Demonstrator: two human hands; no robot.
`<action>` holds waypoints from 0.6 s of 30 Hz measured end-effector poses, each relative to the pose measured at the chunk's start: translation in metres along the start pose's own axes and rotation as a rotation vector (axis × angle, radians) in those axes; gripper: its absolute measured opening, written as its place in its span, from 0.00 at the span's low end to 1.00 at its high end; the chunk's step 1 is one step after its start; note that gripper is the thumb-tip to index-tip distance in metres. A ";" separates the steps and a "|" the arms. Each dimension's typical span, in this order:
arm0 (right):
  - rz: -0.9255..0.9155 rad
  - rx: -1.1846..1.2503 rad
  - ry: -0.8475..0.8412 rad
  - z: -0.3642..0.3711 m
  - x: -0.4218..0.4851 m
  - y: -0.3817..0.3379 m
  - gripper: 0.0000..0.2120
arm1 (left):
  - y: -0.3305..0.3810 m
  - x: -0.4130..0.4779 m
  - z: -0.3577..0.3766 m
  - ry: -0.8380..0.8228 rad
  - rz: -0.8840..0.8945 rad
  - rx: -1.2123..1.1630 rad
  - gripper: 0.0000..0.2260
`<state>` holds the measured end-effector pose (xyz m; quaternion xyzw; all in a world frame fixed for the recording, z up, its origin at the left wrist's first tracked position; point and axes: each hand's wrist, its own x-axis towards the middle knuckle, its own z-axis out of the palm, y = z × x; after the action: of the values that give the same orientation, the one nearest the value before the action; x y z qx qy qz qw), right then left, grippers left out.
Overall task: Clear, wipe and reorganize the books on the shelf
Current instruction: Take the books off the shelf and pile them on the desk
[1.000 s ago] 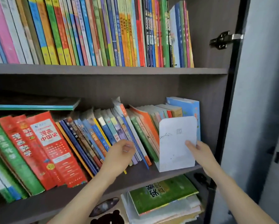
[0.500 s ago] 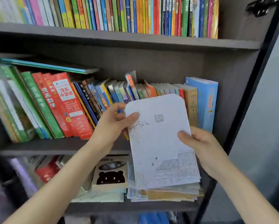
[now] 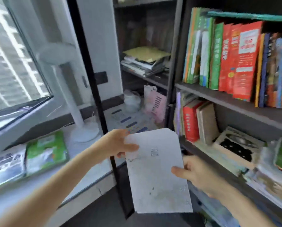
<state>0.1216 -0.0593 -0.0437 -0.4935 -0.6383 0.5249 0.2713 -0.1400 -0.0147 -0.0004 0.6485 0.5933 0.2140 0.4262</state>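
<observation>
Now the thin white booklet (image 3: 156,174) has left the dark shelf (image 3: 218,97), with the left hand (image 3: 119,145) and right hand (image 3: 197,174) pinching its edges. Clearing proceeds, likely toward the green paperback (image 3: 46,151).

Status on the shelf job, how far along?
Early. Done: a green book lies on the window ledge. In hand: left hand and right hand hold a white booklet clear of the shelf. Left: red and green books fill the shelf; no cloth visible, wiping and reorganizing not yet begun.
</observation>
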 end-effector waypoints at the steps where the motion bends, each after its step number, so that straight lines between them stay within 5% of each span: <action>1: -0.012 -0.018 -0.053 0.022 0.013 -0.002 0.13 | -0.021 -0.012 -0.016 0.014 -0.045 0.037 0.08; 4: -0.036 0.046 -0.271 0.099 0.052 -0.011 0.06 | -0.082 -0.048 -0.069 0.086 -0.177 0.057 0.15; 8: -0.058 0.064 -0.312 0.201 0.114 -0.014 0.26 | -0.152 -0.069 -0.136 0.201 -0.258 -0.005 0.16; 10: -0.049 0.052 -0.259 0.246 0.144 -0.021 0.29 | -0.184 -0.066 -0.170 0.287 -0.256 -0.061 0.17; 12: -0.047 0.054 -0.185 0.294 0.176 -0.030 0.17 | -0.219 -0.055 -0.207 0.339 -0.253 -0.064 0.16; 18: 0.078 0.088 0.244 0.381 0.273 -0.036 0.21 | -0.287 -0.013 -0.281 0.471 -0.204 0.011 0.16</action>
<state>-0.3199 0.0382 -0.1721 -0.5660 -0.5572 0.4984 0.3475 -0.5312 0.0372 -0.0762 0.5200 0.7396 0.3119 0.2920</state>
